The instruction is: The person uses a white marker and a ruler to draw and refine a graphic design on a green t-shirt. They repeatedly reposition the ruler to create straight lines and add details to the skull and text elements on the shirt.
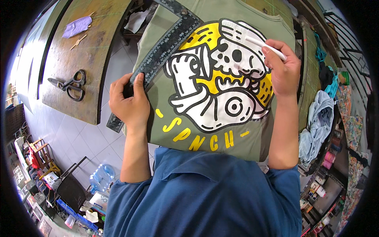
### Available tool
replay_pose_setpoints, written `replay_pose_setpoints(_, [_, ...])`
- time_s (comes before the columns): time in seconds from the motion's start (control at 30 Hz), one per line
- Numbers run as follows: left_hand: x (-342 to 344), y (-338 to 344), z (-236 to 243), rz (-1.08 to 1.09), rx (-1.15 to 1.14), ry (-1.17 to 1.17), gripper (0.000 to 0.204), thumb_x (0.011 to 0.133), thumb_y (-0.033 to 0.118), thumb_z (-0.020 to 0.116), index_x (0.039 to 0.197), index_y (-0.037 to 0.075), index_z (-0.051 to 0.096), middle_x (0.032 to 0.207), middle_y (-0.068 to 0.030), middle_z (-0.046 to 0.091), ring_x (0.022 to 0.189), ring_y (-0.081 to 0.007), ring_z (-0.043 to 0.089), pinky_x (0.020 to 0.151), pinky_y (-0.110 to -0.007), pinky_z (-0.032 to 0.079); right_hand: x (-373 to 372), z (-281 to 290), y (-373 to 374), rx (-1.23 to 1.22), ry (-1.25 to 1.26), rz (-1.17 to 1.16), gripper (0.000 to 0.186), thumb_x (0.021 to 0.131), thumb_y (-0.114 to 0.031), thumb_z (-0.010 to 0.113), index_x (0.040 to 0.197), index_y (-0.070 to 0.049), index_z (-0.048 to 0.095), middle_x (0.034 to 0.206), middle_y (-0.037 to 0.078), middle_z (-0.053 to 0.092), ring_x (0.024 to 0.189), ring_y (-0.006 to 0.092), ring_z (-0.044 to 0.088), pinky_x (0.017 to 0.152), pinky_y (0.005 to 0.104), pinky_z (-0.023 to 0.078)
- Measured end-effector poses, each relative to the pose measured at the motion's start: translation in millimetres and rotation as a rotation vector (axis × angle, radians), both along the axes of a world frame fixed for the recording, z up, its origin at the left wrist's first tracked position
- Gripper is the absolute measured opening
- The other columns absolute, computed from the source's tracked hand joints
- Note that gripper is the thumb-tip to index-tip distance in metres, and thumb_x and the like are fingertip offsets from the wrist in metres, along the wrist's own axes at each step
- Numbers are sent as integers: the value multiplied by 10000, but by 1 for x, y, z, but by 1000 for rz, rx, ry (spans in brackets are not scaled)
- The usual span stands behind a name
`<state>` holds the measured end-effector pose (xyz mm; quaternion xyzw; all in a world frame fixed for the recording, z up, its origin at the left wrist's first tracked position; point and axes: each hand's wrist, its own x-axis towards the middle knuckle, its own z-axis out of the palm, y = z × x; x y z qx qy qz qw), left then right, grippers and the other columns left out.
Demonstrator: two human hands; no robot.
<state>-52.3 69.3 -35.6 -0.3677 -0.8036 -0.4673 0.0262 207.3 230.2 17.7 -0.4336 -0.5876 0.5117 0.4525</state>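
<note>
An olive-green shirt (252,148) lies spread in front of me, with a large skull print (237,67) in white, black and yellow. Across its left side runs a black L-shaped ruler (167,39), slanting from the upper middle down to the lower left. My left hand (130,100) is closed on the ruler's lower part, thumb on top. Over the upper right of the print, my right hand (282,67) grips a slim white pen (258,42) between thumb and fingers. The pen points left toward the skull; whether its tip touches the cloth I cannot tell.
On a wooden table (55,98) at the left lie black-handled scissors (73,85), a purple cloth piece (77,27) and a small wooden stick (78,42). Light-blue garments (318,118) hang at the right edge. Plastic water bottles (102,177) stand on the tiled floor at lower left.
</note>
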Motion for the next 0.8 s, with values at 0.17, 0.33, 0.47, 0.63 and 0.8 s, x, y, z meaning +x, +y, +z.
replay_pose_setpoints(0.17, [-2,-1,-2,1,-18,-52,184,742,167,738,829,29,651,768,-64,602,677,-175,571,628,-279,441,-10,-4,-5,-29,-58,-26,142,782,-37,670,912,15,645,801,22,627,705,46,546,591,165,411])
replay_pose_setpoints(0.33, [-1,-1,1,1,1,-43,184,753,178,731,827,30,650,775,-65,603,687,-181,572,639,-279,440,-32,-5,-20,-83,-100,58,127,781,-53,673,891,0,643,791,15,628,678,43,550,577,167,419])
replay_pose_setpoints(0.47, [-3,0,-1,9,20,-34,185,750,173,735,831,29,652,782,-65,605,704,-179,572,653,-275,439,-42,-11,-22,-77,-148,124,146,768,-65,681,896,-6,642,762,3,631,654,38,555,576,168,434])
replay_pose_setpoints(0.63, [-3,-1,-3,-1,12,-73,193,750,182,737,839,31,657,786,-66,609,706,-179,575,654,-273,440,-39,-2,-21,-110,-70,47,138,779,-35,668,907,7,640,804,33,636,696,56,569,582,164,428])
replay_pose_setpoints(0.8, [-3,-2,-4,8,-15,-88,205,745,183,744,845,27,657,788,-68,613,698,-178,579,653,-274,446,-17,-1,-15,-81,23,14,149,784,-30,662,923,18,636,772,29,616,631,44,508,538,164,384])
